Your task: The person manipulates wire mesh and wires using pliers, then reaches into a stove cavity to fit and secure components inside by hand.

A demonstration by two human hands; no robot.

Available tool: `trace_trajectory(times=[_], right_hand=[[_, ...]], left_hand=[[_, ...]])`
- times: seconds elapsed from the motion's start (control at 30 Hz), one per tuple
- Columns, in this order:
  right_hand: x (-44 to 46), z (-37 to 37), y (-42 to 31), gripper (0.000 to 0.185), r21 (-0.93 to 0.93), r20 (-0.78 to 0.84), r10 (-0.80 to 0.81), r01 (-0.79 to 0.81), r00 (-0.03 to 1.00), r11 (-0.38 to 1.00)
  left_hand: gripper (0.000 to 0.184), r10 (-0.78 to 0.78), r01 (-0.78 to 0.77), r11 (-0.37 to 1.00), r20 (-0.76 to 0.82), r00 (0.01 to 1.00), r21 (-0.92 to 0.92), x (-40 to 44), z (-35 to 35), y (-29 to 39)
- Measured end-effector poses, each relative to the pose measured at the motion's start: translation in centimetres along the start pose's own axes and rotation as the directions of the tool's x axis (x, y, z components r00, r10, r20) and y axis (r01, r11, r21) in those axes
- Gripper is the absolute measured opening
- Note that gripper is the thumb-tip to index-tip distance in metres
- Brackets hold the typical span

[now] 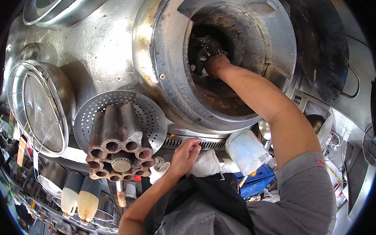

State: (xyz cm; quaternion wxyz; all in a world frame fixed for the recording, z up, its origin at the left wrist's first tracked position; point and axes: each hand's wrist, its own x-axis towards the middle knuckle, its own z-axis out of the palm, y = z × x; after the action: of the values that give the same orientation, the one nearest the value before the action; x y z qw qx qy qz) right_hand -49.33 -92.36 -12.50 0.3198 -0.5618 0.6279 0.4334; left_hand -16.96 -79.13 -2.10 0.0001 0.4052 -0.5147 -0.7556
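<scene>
My right hand [217,66] reaches deep into the round, soot-stained wok burner well [243,27]. Its fingers are curled down at a dark metal piece with holes [208,45] at the bottom; what they grip, if anything, is hidden. By the stove's front edge, my left hand [186,156] is loosely closed near the slotted grate [210,145], with nothing visible in it. Left of that hand, a rusty burner head of clustered tubes [118,148] rests on a perforated steel skimmer [89,117], its round openings facing me.
A black wok [319,44] leans at the right. Wire strainers [45,111] and a steel bowl [69,87] sit on the left. Along the front are folded white cloths [204,164], a cloudy plastic container [246,150], a blue crate [258,179] and squeeze bottles [89,199].
</scene>
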Motion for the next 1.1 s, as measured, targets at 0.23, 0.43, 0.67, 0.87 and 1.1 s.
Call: trace_trajectory(times=[0.23,0.43,0.67,0.87,1.1], right_hand=[[-0.8,-1.0,-0.1,0.028,0.056,-0.023,0.013,-0.012,1.0,0.998],[-0.4,-0.9,-0.2,0.031,0.113,-0.018,0.035,-0.033,0.999,0.993],[0.4,0.1,0.4,0.032,0.12,0.0,0.033,-0.032,0.999,0.992],[-0.9,-1.1,-0.1,0.029,0.092,0.01,0.013,-0.014,1.0,0.996],[-0.4,0.2,-0.3,0.029,0.196,-0.132,0.049,-0.022,0.99,0.98]], left_hand=[[0.025,0.002,-0.003,0.999,0.009,1.0,0.042,0.1,-0.1,0.5],[0.024,0.015,-0.016,0.999,0.019,1.0,0.048,0.1,0.0,0.2],[0.025,0.019,-0.023,0.998,0.054,0.998,0.065,0.3,-0.2,0.1],[0.024,0.019,-0.024,0.995,0.055,0.998,0.094,0.3,-0.4,0.6],[0.024,0.074,-0.076,0.992,0.028,0.997,0.105,0.2,-0.4,0.3]])
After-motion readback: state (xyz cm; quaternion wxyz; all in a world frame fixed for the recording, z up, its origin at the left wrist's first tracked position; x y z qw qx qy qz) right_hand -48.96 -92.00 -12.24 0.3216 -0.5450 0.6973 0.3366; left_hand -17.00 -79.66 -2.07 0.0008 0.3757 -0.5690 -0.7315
